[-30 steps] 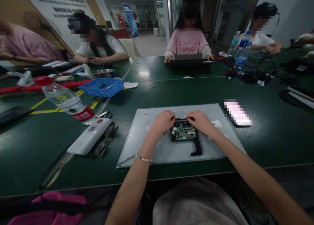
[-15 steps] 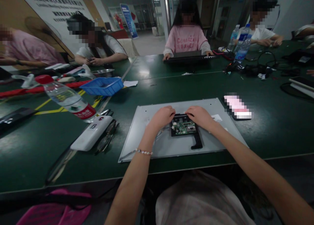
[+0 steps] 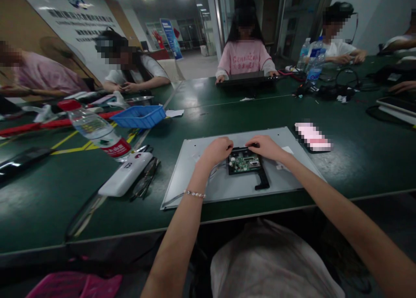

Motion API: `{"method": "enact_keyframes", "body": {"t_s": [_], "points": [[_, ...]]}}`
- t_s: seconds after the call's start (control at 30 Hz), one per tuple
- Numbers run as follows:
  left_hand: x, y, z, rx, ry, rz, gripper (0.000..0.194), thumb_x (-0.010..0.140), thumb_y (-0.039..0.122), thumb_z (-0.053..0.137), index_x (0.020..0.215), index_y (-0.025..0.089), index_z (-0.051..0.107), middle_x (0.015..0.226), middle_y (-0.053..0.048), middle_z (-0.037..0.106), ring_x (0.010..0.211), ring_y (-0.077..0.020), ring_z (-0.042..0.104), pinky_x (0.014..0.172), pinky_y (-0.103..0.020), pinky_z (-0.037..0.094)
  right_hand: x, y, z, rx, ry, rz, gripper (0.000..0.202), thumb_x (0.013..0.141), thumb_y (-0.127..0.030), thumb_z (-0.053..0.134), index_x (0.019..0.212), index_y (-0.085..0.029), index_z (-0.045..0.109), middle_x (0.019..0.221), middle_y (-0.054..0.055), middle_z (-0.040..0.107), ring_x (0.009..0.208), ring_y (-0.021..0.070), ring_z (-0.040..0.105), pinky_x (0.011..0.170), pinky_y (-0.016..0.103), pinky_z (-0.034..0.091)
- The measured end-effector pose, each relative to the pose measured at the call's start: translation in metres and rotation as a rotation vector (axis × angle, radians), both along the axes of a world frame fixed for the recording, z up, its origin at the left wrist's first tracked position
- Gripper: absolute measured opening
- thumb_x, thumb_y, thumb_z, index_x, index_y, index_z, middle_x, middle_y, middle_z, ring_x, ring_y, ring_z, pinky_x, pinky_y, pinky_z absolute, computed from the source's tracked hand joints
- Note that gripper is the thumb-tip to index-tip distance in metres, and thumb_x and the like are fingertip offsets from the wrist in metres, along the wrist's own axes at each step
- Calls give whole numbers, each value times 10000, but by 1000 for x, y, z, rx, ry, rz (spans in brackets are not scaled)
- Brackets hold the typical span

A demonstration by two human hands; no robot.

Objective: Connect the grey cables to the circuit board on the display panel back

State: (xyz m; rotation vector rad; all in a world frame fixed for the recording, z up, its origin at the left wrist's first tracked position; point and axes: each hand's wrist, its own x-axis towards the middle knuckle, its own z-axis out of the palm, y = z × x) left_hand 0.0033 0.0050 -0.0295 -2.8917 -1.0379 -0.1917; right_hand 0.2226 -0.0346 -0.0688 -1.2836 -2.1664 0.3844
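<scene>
A black plastic frame lies on a flat silver-grey panel, and a leg with a hooked end runs from its lower right corner toward me. Inside the frame sits a green circuit board with white and metal connectors. My left hand is closed at the frame's upper left corner, fingers curled over the far edge. At the upper right corner my right hand pinches the same edge. The fingertips are partly hidden. Thin wires run beside the frame, under my left wrist.
Right of the panel lies a phone. To the left are a white device, eyeglasses, a red-capped water bottle and a blue tray. A person across the table holds a dark panel; others sit at both sides.
The camera view has tilted up slightly, so the scene sits a little differently. Both hands stay at the frame's far corners, with only slight finger movement.
</scene>
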Motion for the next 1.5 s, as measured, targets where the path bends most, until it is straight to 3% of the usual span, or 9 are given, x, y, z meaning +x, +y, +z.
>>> {"method": "enact_keyframes", "body": {"t_s": [0.17, 0.3, 0.43, 0.57, 0.83, 1.1, 1.3, 1.5], "points": [[0, -1, 0, 26, 16, 4, 226, 849, 155, 464, 860, 149, 690, 847, -83, 669, 806, -183, 615, 742, -276, 458, 10, 0, 9, -91, 92, -8, 238, 838, -178, 577, 1032, -186, 715, 1055, 78, 709, 963, 196, 637, 851, 332, 493], [0, -3, 2, 60, 31, 11, 235, 873, 173, 453, 909, 138, 683, 877, -97, 659, 853, -204, 603, 765, -301, 448, 39, -8, 26, -152, 186, -132, 273, 844, -242, 570, 1071, -180, 708, 1073, 75, 709, 955, 199, 655, 862, 340, 512], [2, -8, 5, 98, 38, -1, 224, 887, 238, 491, 996, 138, 659, 958, -104, 632, 941, -228, 565, 820, -331, 425, 74, -21, 34, -332, 20, -235, 278, 794, -277, 625, 1033, -175, 721, 1010, 78, 725, 911, 216, 670, 842, 353, 521], [6, -14, 9, 162, 22, -26, 253, 912, 287, 484, 1084, 156, 616, 1010, -99, 595, 940, -229, 535, 801, -334, 411, 87, -28, 35, -444, -127, -214, 303, 749, -257, 661, 1032, -165, 715, 981, 85, 727, 853, 217, 673, 782, 333, 523], [21, -24, 9, 105, 10, -132, 254, 939, 272, 438, 1080, 153, 613, 1034, -100, 579, 973, -219, 531, 863, -338, 394, 74, -27, 34, -472, -194, -133, 243, 705, -231, 671, 933, -154, 701, 929, 81, 712, 825, 205, 656, 723, 294, 505], [36, -30, 7, 84, 27, -218, 285, 951, 225, 384, 1101, 148, 615, 1049, -106, 585, 943, -214, 550, 829, -335, 407, 74, -26, 35, -478, -132, -103, 117, 705, -177, 614, 793, -166, 690, 806, 46, 705, 755, 181, 645, 684, 274, 484], [42, -37, 7, 9, -52, -301, 280, 926, 190, 416, 1142, 162, 593, 1072, -94, 590, 983, -206, 549, 853, -318, 406, 54, -30, 40, -522, 54, 104, 149, 729, -193, 594, 840, -180, 692, 790, 20, 709, 747, 159, 643, 707, 259, 485], [50, -44, 8, -111, -219, -272, 262, 941, 324, 433, 913, 160, 635, 868, -57, 618, 804, -167, 571, 724, -281, 419, 36, -35, 44, -485, 169, 108, 164, 729, -204, 585, 840, -184, 704, 791, 10, 704, 753, 147, 631, 733, 271, 480]]}}
